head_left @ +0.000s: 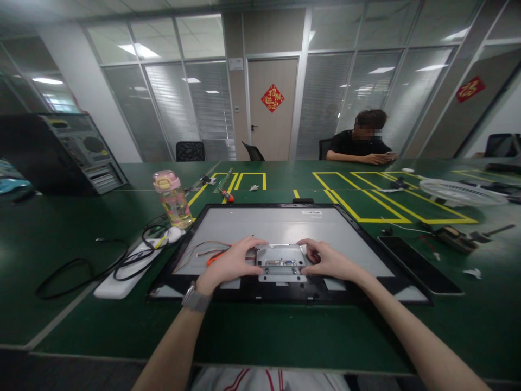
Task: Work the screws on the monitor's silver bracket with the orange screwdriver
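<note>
A monitor panel (285,225) lies face down on the green table, its grey metal back up inside a black frame. Near its front edge sits a small silver metal cover box (280,259) with connector ports. My left hand (234,259) grips the box's left side, fingers curled round it. My right hand (323,258) grips the right side the same way. Thin coloured wires (203,248) and an orange-handled tool (215,256) lie on the panel just left of my left hand.
A pink-lidded water bottle (174,200) stands at left, beside black cables (122,260) on a white slab. A computer tower (77,149) lies at far left. A dark phone-like slab (419,263), tools and a white fan grille (462,191) are at right. A person sits across the table.
</note>
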Demonstrator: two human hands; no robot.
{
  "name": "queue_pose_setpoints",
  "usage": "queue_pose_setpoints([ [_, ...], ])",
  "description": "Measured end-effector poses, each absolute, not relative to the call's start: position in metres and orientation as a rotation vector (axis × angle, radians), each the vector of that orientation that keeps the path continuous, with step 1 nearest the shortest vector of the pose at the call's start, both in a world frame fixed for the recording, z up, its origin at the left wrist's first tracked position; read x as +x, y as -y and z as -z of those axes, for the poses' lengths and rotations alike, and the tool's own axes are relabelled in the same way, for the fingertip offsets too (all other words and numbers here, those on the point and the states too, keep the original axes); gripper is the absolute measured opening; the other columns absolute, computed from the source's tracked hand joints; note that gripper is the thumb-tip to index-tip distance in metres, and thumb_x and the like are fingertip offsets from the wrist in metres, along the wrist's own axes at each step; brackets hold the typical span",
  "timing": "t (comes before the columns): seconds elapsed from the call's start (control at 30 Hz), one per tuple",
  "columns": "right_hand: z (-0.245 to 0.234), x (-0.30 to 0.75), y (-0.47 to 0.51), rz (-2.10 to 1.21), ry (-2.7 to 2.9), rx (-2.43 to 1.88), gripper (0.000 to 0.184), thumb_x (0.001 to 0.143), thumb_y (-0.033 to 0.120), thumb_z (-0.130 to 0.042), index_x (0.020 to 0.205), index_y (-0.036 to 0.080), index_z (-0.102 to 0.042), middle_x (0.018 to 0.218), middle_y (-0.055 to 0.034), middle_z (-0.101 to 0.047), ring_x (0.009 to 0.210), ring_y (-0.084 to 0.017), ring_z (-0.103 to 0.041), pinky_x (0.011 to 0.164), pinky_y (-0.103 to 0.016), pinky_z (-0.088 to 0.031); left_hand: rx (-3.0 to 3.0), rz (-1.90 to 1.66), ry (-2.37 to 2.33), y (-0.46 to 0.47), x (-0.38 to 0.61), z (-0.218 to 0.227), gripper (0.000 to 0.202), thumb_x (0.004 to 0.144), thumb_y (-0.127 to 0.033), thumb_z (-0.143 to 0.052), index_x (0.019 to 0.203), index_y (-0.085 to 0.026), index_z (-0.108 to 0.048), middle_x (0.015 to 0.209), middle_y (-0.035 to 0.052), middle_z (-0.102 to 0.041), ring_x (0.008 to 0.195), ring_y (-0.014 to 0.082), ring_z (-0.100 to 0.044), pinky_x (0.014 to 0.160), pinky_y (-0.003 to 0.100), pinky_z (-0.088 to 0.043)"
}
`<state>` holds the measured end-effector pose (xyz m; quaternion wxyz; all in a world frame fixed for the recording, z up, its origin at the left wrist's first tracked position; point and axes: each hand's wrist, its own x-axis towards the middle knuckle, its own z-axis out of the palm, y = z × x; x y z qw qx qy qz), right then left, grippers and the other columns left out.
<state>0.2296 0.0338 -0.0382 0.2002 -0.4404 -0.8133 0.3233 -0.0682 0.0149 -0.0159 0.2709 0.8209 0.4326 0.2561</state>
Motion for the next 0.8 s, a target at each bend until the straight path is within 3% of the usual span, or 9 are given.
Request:
queue_pose_setpoints([
  [0.17, 0.039, 0.230, -0.033, -0.865, 2.285, -1.247, 0.061, 0.071, 0.036, -0.076, 0.124, 0.016, -0.054, 0.069, 0.0058, -0.048, 0.065, -0.015, -0.048, 0.062, -0.027, -0.037, 2.136, -0.957, -1.728, -0.016, -0.096, -0.004, 0.028, 0.085, -0.040, -0.055, 0.099, -0.019, -0.068, 0.104, 0.0084, -0.067, 0.099, 0.0242, -0.061, 0.090, 0.036, -0.047],
  [0.27, 0.039, 0.231, -0.034, -0.850, 2.294, -1.246, 0.061, 0.071, 0.038, -0.076, 0.124, 0.018, -0.054, 0.069, 0.0050, -0.050, 0.066, -0.016, -0.049, 0.062, -0.026, -0.038, 2.116, -0.631, -1.965, -0.016, -0.116, -0.004, 0.030, 0.077, -0.043, -0.063, 0.092, -0.018, -0.069, 0.093, 0.0080, -0.068, 0.089, 0.0263, -0.063, 0.078, 0.035, -0.048],
  [0.33, 0.039, 0.231, -0.033, -0.853, 2.289, -1.242, 0.060, 0.072, 0.041, -0.076, 0.124, 0.018, -0.055, 0.068, 0.0049, -0.051, 0.065, -0.015, -0.049, 0.061, -0.026, -0.037, 2.116, -0.372, -1.915, -0.017, -0.124, 0.000, 0.024, 0.069, -0.033, -0.068, 0.089, -0.019, -0.071, 0.086, 0.0057, -0.068, 0.082, 0.0253, -0.064, 0.070, 0.031, -0.046],
  [0.43, 0.036, 0.230, -0.031, -0.870, 2.261, -1.212, 0.056, 0.080, 0.046, -0.068, 0.126, 0.018, -0.054, 0.068, 0.0039, -0.053, 0.063, -0.015, -0.051, 0.060, -0.026, -0.039, 2.125, -0.314, -1.890, -0.017, -0.127, 0.006, 0.017, 0.072, -0.023, -0.061, 0.084, -0.019, -0.071, 0.086, 0.0059, -0.070, 0.083, 0.0247, -0.064, 0.070, 0.030, -0.045],
  [0.57, 0.035, 0.226, -0.028, -0.799, 2.208, -1.213, 0.047, 0.092, 0.047, -0.053, 0.129, 0.018, -0.052, 0.070, 0.0010, -0.059, 0.064, -0.017, -0.055, 0.061, -0.028, -0.041, 2.160, -0.552, -1.925, -0.017, -0.116, 0.003, 0.020, 0.083, -0.022, -0.051, 0.091, -0.017, -0.069, 0.099, 0.0108, -0.070, 0.093, 0.0269, -0.063, 0.083, 0.038, -0.046],
  [0.73, 0.037, 0.212, -0.024, -0.265, 2.170, -1.180, 0.028, 0.095, 0.036, -0.051, 0.115, 0.019, -0.060, 0.072, -0.0028, -0.060, 0.070, -0.020, -0.056, 0.069, -0.033, -0.044, 2.199, -1.014, -1.725, -0.012, -0.073, -0.003, 0.022, 0.087, -0.020, -0.048, 0.104, -0.017, -0.061, 0.106, 0.0118, -0.067, 0.100, 0.0259, -0.061, 0.092, 0.040, -0.045],
  [0.8, 0.037, 0.202, -0.018, -0.121, 2.179, -1.067, 0.027, 0.096, 0.031, -0.048, 0.116, 0.018, -0.060, 0.074, -0.0050, -0.062, 0.071, -0.021, -0.056, 0.068, -0.034, -0.045, 2.138, -1.116, -1.631, -0.006, -0.049, 0.000, 0.019, 0.084, -0.017, -0.051, 0.102, -0.018, -0.058, 0.092, 0.0061, -0.066, 0.086, 0.0214, -0.063, 0.084, 0.036, -0.048],
])
